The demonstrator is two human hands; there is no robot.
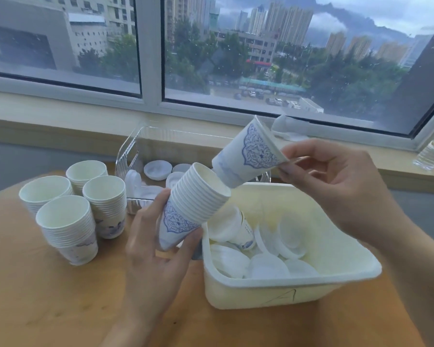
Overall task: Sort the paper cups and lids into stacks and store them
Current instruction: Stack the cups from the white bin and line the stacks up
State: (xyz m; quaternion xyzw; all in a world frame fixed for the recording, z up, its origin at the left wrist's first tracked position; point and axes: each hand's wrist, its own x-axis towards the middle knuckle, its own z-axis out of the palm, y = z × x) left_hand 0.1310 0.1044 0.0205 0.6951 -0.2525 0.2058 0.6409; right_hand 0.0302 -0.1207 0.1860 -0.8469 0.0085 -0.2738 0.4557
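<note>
My left hand (156,236) curled round tilted cup stack (191,204), my right hand (336,186) pinching patterned cup (248,156) rim, its base at stack's mouth, cream bin (281,291) of lids (268,266) below

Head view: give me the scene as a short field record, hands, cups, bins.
left hand: left hand grips the held stack of nested cups, tilted, mouth up and to the right
right hand: right hand pinches the rim of a single cup, its base at the held stack's mouth
table stacks: four cup stacks upright on the table
white bin: loose lids and a few cups
clear bin: lids inside
</note>
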